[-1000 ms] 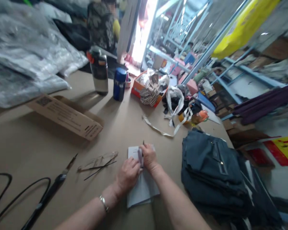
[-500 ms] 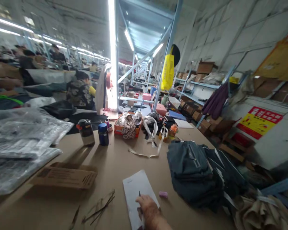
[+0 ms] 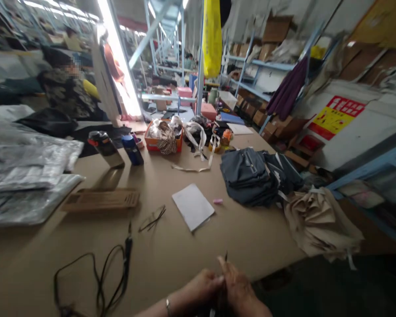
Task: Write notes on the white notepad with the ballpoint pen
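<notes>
My right hand (image 3: 240, 284) is at the table's near edge, closed round a thin pen (image 3: 226, 255) whose dark tip sticks up past the fingers. Against it, my left hand (image 3: 205, 282) has its fingers pinched together and a bracelet on the wrist. Whatever the left fingers grip is hidden between the two hands. Beyond them a white sheaf of paper (image 3: 193, 207) lies flat on the tan table, with a small pink object (image 3: 218, 201) to its right. A pair of glasses (image 3: 153, 219) rests left of the paper.
A black corded tool (image 3: 128, 251) with a pointed tip lies at left, near an open cardboard box (image 3: 102, 199). Two bottles (image 3: 132, 149) stand behind. Dark folded garments (image 3: 247, 176) and beige cloth (image 3: 320, 220) are at right. Plastic-wrapped packs (image 3: 26, 176) cover the left.
My right hand has left the paper and drawn back to the table's near edge. My left hand has come into view against it. The camera has tipped downward.
</notes>
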